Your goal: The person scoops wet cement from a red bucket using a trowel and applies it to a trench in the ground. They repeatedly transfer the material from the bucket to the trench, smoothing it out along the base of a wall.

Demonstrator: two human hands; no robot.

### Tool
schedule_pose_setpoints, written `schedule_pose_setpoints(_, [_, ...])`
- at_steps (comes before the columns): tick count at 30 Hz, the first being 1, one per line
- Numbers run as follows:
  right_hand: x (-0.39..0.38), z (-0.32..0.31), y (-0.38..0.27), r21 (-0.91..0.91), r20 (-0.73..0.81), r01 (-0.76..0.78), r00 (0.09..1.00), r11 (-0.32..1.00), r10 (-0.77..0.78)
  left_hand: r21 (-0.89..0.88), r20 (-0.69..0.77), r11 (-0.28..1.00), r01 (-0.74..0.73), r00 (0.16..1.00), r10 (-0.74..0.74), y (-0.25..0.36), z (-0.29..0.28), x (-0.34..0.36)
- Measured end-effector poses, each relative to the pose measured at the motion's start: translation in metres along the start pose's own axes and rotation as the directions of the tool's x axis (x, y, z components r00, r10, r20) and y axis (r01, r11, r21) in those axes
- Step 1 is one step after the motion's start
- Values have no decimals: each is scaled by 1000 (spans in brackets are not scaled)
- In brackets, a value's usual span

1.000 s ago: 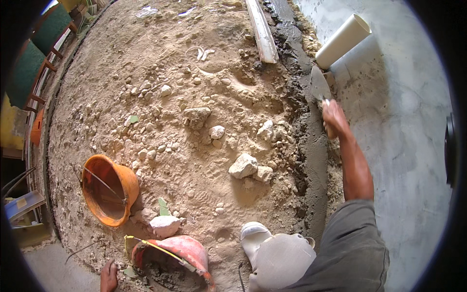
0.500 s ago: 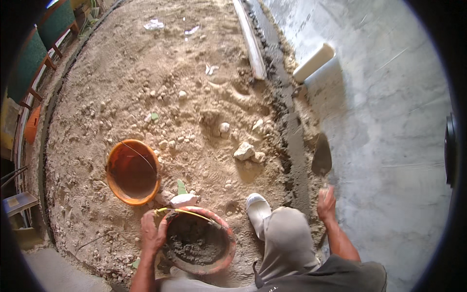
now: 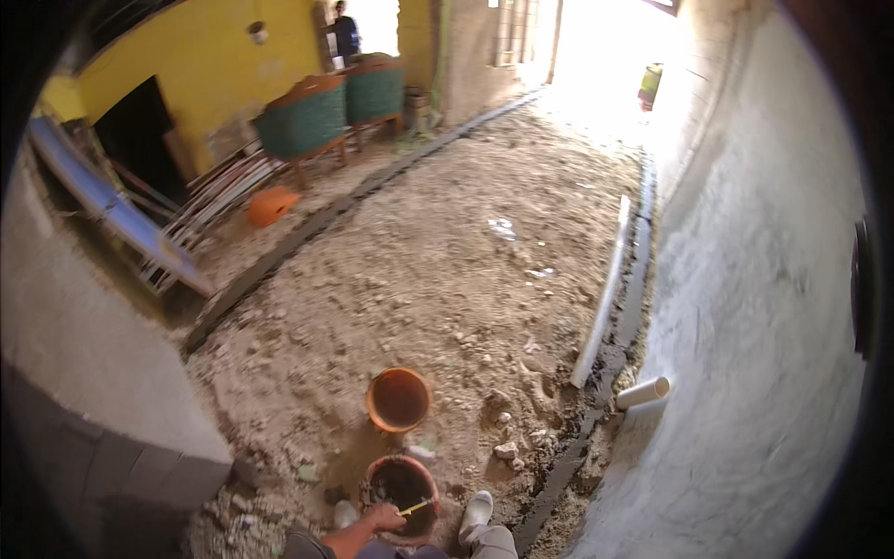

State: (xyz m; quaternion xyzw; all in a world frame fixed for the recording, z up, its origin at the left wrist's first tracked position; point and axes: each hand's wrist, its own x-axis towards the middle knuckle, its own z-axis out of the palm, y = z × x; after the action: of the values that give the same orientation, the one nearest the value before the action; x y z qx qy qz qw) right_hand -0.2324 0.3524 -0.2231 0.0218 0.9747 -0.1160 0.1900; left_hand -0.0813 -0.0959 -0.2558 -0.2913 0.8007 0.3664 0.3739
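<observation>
At the bottom, my left hand (image 3: 383, 517) is closed on the yellow handle (image 3: 416, 508) of a reddish bucket (image 3: 430, 470). Grey mortar (image 3: 400, 480) lies inside that bucket, partly behind my hand. Just beyond it stands an orange bucket (image 3: 399, 401), its inside dark and shaded. My white boots (image 3: 478, 511) flank the near bucket. My right hand and the trowel are out of the picture.
Rubble and sandy soil (image 3: 447, 307) cover the ground. Along the right wall (image 3: 745, 307) run a grey mortar strip (image 3: 563, 470), a long white pipe (image 3: 603, 298) and a short pipe (image 3: 643, 393). Green chairs (image 3: 303, 119) stand far left; a person (image 3: 345, 35) is in the doorway.
The view has swung up and leftward, bringing the far walls and doorway into sight. My right hand and its trowel have left the picture. My left hand stays at the mortar bucket.
</observation>
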Motion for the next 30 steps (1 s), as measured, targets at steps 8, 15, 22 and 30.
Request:
schedule_pose_setpoints(8, [29,-172,-13,-165,86,224,973,961,-212,-588,-256,809,10,946,-198,2,-32,-243])
schedule_pose_setpoints(15, [13,-206,-31,-252,94,384,923,888,-372,-860,-217,505,80,838,-501,-59,51,-308])
schedule_pose_setpoints(22, [-78,-191,-58,-191,238,349,923,917,-302,-971,205,-234,48,672,-712,-132,145,-357])
schedule_pose_setpoints(30, [-150,-147,-111,-250,350,569,808,783,-475,-506,333,-658,-558,577,-746,-217,279,-439])
